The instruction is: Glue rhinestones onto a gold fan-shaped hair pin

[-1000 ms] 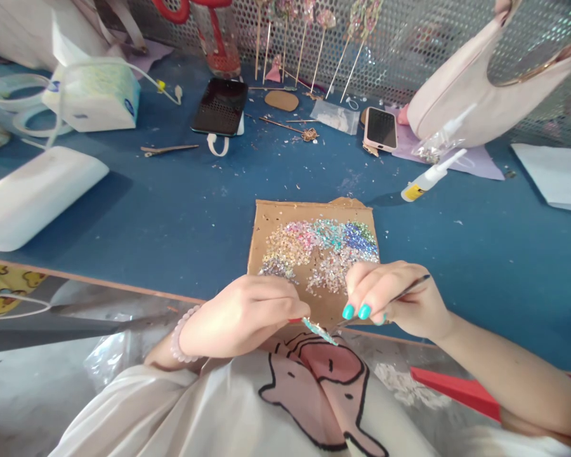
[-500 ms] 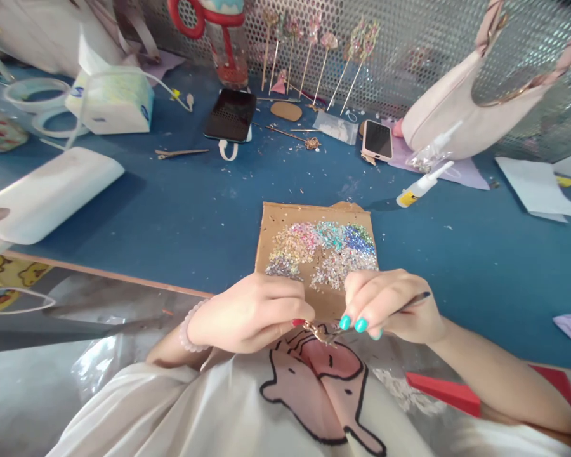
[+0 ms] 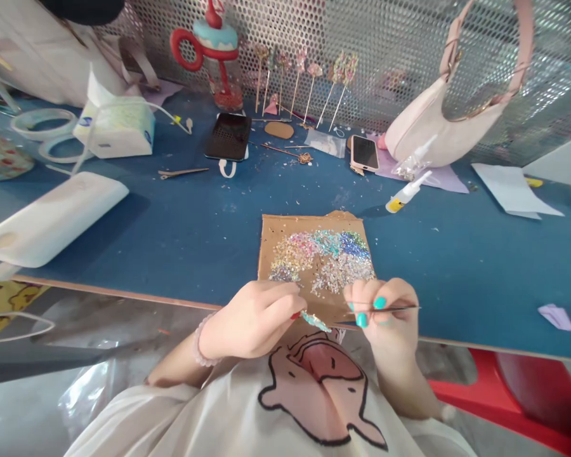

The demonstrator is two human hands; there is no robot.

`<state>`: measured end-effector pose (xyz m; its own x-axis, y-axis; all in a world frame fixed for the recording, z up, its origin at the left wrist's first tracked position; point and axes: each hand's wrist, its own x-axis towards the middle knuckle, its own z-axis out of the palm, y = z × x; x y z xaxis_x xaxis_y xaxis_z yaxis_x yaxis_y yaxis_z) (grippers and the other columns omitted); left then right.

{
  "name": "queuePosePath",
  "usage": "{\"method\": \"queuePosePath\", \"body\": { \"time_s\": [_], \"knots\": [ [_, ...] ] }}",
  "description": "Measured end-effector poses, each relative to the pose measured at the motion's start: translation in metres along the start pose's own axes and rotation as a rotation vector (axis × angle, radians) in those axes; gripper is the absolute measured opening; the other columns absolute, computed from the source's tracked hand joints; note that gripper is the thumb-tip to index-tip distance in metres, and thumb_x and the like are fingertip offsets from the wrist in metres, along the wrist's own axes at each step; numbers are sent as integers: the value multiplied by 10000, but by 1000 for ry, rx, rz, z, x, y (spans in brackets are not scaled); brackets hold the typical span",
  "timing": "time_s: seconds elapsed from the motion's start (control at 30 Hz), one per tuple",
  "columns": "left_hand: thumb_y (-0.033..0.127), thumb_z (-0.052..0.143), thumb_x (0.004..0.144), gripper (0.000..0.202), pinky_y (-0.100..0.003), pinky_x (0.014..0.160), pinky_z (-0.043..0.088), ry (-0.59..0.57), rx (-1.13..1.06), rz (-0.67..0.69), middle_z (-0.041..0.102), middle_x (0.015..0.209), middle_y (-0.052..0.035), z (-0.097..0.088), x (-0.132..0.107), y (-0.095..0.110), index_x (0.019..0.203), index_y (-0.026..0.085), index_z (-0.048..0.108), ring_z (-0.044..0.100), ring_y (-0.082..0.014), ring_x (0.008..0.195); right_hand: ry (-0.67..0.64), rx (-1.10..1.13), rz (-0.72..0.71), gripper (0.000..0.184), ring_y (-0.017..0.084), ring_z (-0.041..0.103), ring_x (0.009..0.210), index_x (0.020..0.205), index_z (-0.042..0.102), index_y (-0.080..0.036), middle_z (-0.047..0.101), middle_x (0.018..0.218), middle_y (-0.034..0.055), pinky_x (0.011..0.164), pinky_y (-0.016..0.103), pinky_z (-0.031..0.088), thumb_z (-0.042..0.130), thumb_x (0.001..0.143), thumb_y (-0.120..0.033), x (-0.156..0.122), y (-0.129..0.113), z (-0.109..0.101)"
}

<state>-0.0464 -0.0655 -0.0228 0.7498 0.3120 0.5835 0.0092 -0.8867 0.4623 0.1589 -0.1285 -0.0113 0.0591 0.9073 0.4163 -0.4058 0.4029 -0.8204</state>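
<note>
My left hand [image 3: 254,320], with a beaded bracelet at the wrist, pinches a small glittery turquoise ornament [image 3: 316,322] just in front of the board's near edge. My right hand [image 3: 386,308] is closed around a thin, dark, stick-like tool [image 3: 402,308]. Its tip lies to the right of the ornament, apart from it; whether it is split like tweezers I cannot make out. Beyond both hands a cardboard board [image 3: 272,227] carries loose sparkling rhinestones [image 3: 342,270] in patches of silver, blue, turquoise, pink and yellow.
A glue bottle [image 3: 404,197] lies right of the board. Farther back are a phone [image 3: 364,153], a black tablet-like device [image 3: 228,136], a hair clip [image 3: 183,172] and several decorated sticks [image 3: 295,89]. A white device [image 3: 52,219] sits left, a pink handbag [image 3: 438,133] back right.
The ornament in my left hand has turned from a gold-looking side to a turquoise one. My right hand has rotated, bringing the tool nearly level. The view has shifted slightly.
</note>
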Motion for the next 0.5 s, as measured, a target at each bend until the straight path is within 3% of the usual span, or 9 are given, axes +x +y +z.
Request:
{"method": "queuePosePath", "body": {
  "time_s": [0.2,0.5],
  "knots": [
    [6,313,855,209,-278,508,211,-43,-43,10,363,682,19,-3,1,0,925,168,425,243,-148,558,-4,-21,65,49,120,584,647,792,706,-289,674,759,-9,599,282,436,725,758,-318,-4,5,1],
    [76,291,913,168,-280,517,229,-104,-150,18,372,654,22,-6,3,-1,913,183,420,297,-150,541,2,8,193,45,141,591,582,779,690,-244,703,677,10,589,300,434,720,764,-275,-9,4,6]
  ]
}}
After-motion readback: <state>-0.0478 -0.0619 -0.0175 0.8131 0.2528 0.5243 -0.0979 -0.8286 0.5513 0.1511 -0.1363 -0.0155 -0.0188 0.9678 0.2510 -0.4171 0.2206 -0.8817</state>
